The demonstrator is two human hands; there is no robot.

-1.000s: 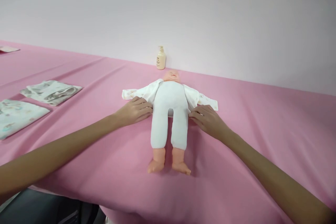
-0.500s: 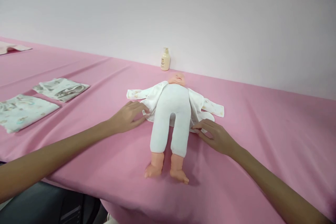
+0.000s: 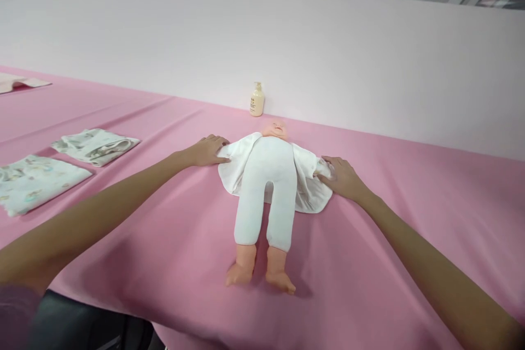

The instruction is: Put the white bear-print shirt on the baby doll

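A baby doll [image 3: 270, 161] with a white cloth body lies on its back, feet toward me and head at the far end. Under it a white baby shirt [image 3: 314, 194] is spread open, its front panels out to both sides. My left hand [image 3: 208, 150] is closed over the sleeve on the left, hiding most of it. On the opposite side, my right hand [image 3: 342, 178] grips the other patterned sleeve near its end. Whether the doll's arms are inside the sleeves cannot be seen.
A pump bottle [image 3: 257, 101] stands against the white wall [image 3: 369, 65] behind the doll's head. To the left lie folded patterned clothes [image 3: 45, 178], another folded piece [image 3: 98, 145] and a pink cloth [image 3: 18, 83]. The pink-covered table [image 3: 184, 284] ends just before me.
Both hands have moved from the shirt's lower edges up and outward to its sleeves and closed on them. The shirt's lower panels now lie more spread out. The view has tilted up slightly.
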